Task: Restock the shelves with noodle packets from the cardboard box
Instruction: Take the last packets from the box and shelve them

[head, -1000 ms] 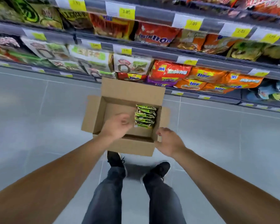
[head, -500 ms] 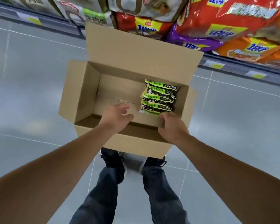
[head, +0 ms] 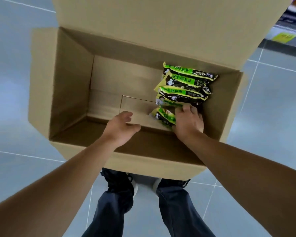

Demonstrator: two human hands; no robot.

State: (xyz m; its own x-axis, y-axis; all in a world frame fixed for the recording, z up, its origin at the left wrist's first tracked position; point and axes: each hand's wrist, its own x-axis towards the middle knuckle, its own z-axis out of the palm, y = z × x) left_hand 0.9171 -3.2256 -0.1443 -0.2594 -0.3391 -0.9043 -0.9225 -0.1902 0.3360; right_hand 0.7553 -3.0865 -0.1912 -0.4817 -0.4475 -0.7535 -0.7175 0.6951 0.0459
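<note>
Right hand (head: 189,121) grips the nearest noodle packet (head: 164,115); left hand (head: 120,128) hovers relaxed. Slick wrappers could drag neighbouring packets (head: 186,82) askew in the cardboard box (head: 72,79).

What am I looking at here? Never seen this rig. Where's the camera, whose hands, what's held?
There is no machine: a person wears one wide-angle camera on the head, looking down at their own arms. An open cardboard box stands on a grey tiled floor, just ahead of their shoes. A row of green-and-black noodle packets sits at the box's right side. The right hand reaches in and grasps the nearest noodle packet. The left hand hovers open inside the box, holding nothing.
</note>
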